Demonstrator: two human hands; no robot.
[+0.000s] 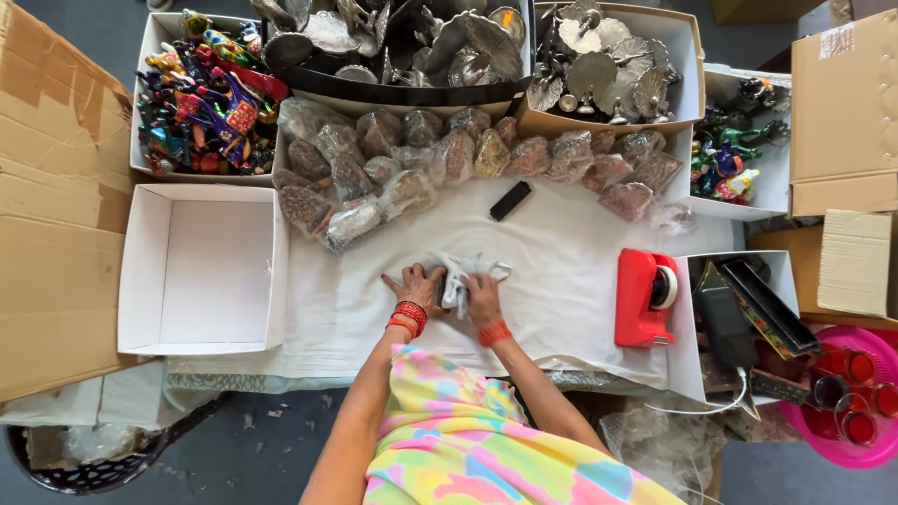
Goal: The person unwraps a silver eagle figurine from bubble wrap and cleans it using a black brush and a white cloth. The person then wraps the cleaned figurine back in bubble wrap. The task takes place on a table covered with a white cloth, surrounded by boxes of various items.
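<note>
Two hands, left hand (418, 283) and right hand (482, 297), fingers closed on one crinkly plastic-wrapped piece (463, 276), with one black remote (510, 200) beyond the fingertips and one red tape dispenser (644, 297) off to their right.

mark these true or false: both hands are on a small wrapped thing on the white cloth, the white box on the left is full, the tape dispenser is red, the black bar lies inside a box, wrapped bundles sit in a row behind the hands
1. Both hands, left hand and right hand, are on a small wrapped item on the white cloth. True.
2. The white box on the left is full. False: it is empty.
3. The tape dispenser is red. True.
4. The black bar lies inside a box. False: it lies on the cloth.
5. Wrapped bundles sit in a row behind the hands. True.
</note>
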